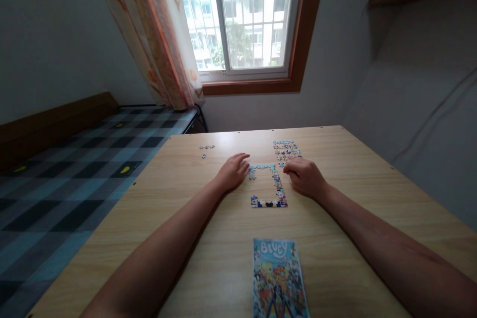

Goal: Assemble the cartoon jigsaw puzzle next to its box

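Observation:
A partly joined jigsaw puzzle [280,191] lies flat on the wooden table between my hands. Its top, right and bottom borders form a frame around bare wood, with a gap along the left side. My left hand [234,171] rests at the upper left corner of the frame, fingers stretched out and apart. To the right of the frame is my right hand [304,177], its fingers curled in with thumb and forefinger close together. Whether a piece sits between them is hidden. A loose blue puzzle piece [281,164] lies just beyond those fingertips.
Rows of loose puzzle pieces [286,148] lie beyond my right hand. Several more pieces [207,147] are at the far left. A Bluey picture box or sheet [279,278] lies nearest me on the table [208,268]. A checked bed [93,159] stands left, below a curtained window.

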### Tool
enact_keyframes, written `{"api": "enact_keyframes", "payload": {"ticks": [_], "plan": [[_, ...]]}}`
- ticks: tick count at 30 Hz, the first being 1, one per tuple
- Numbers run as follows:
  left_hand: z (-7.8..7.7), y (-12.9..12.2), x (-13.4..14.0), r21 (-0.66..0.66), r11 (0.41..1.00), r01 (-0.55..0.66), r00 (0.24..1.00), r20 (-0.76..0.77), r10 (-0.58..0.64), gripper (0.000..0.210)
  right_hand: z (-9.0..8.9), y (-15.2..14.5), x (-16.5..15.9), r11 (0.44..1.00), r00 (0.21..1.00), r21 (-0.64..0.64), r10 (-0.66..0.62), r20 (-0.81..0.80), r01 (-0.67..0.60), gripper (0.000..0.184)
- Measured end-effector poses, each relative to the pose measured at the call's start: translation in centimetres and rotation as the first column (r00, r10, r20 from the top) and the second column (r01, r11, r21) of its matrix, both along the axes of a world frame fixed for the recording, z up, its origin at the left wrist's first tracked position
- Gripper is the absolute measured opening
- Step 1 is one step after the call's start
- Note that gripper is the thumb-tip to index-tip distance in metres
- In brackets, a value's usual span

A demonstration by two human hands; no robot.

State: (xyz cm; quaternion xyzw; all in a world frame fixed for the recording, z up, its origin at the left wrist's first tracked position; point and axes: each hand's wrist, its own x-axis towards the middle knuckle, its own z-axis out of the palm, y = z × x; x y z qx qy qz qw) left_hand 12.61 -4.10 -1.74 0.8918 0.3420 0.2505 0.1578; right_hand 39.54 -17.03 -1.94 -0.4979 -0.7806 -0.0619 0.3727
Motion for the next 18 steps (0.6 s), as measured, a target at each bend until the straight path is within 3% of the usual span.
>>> {"api": "enact_keyframes", "payload": {"ticks": [10,18], "plan": [[0.9,-1.7,0.9,0.042,0.999,0.01,0.979,-0.205,-0.001,0.064,0.3,-0.2,0.8,0.999,0.999,-0.018,-0.036,0.02,0.036,0.024],[-0.3,-0.5,0.8,0.048,0.999,-0.005,0.998,-0.061,0.008,0.045,0.3,-0.3,1.1,0.998,0.999,-0.045,-0.049,0.013,0.05,0.023]]}}
